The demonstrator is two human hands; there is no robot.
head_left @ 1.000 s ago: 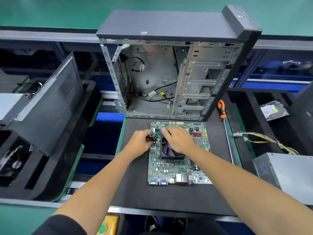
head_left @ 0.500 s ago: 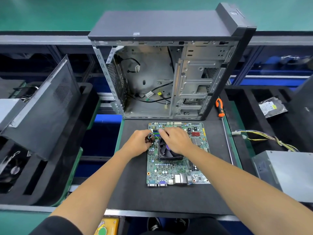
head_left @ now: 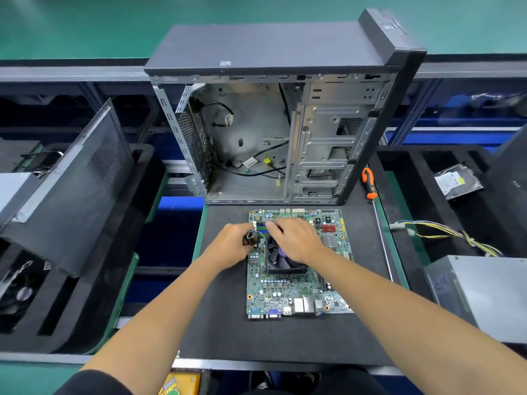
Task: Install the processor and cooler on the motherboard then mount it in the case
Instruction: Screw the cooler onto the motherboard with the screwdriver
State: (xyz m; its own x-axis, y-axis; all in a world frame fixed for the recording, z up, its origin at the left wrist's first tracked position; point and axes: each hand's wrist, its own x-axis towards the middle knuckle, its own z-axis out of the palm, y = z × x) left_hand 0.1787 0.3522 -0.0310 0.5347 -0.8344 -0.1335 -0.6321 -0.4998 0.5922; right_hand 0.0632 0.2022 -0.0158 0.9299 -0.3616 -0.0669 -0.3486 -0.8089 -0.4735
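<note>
A green motherboard (head_left: 288, 289) lies flat on the black mat (head_left: 225, 332). A black cooler with a fan (head_left: 281, 262) sits on the board's upper middle. My left hand (head_left: 231, 243) pinches the cooler's coiled fan cable (head_left: 251, 236) at the board's left edge. My right hand (head_left: 296, 238) lies over the cooler's top, fingers curled toward the far left corner of it. The open grey computer case (head_left: 273, 132) stands upright just behind the board, its inside facing me with loose cables at the bottom. The processor is hidden.
An orange-handled screwdriver (head_left: 369, 183) lies right of the case. A yellow-wired cable bundle (head_left: 445, 232), a power supply box (head_left: 484, 292) and a hard drive (head_left: 456, 181) are at the right. A case side panel (head_left: 71, 189) leans in a black tray at the left.
Both hands stay at the cooler and its cable with only slight shifts. The view has tilted a little.
</note>
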